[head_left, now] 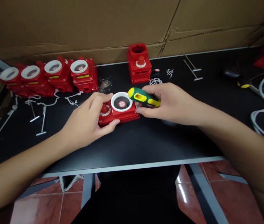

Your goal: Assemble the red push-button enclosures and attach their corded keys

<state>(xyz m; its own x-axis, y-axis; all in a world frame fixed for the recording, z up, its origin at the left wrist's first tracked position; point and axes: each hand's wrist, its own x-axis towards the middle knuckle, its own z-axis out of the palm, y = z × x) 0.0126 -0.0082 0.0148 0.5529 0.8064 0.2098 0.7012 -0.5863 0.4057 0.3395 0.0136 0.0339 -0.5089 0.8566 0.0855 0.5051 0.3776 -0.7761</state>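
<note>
The left hand clamps the near-left end of a flat red box lid on the black surface, thumb under the front edge, fingers over the top by the red button, likely to stop it sliding. Its grip is pressed onto the lid. The lid lies approx. mid-surface, just in front of the person, w/ a white ring facing up.

The right hand holds a green-and-yellow screwdriver, fingers wrapped round the handle, handle end pointing left over the ring. Fingertips rest at the lid's right edge; the tip is hidden, so can't tell if it sits on a screw.

Behind, at left, 4 finished red boxes stand in a row w/ white strings and small metal keys in front. A taller red base stands at back centre, screws just beside it. A 2nd screwdriver and white cable lie at right.
</note>
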